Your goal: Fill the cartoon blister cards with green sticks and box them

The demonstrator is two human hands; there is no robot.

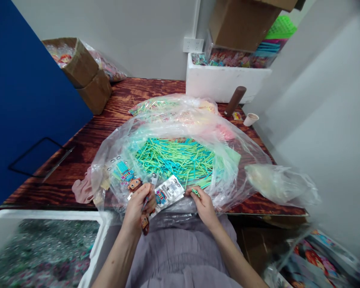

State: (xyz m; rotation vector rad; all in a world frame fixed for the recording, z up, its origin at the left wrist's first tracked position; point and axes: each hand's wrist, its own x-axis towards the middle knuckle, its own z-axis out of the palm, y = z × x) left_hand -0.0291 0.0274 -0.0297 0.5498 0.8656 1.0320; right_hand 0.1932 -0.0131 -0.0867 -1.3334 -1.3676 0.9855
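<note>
My left hand (pixel 142 202) is closed on a small printed packet (pixel 169 192), silvery white with a cartoon figure, whose end points toward my other hand. Between the fingers of my right hand (pixel 203 205) is a small bunch of green and blue sticks (pixel 195 193), seen end-on close to the packet. Just beyond both hands, a large clear plastic bag (pixel 108 140) lies spread wide, its mouth around a heap of thin green and blue sticks (pixel 177 160). More printed packets (pixel 123 172) rest on the bag's left side, next to my left hand.
A white foam box (pixel 103 218) stands at lower left, and another foam box (pixel 228 82) holds packages at the back. A paper cup (pixel 251 119) and brown cylinder (pixel 235 101) are at back right. A crumpled clear bag (pixel 276 184) lies at the table's right edge.
</note>
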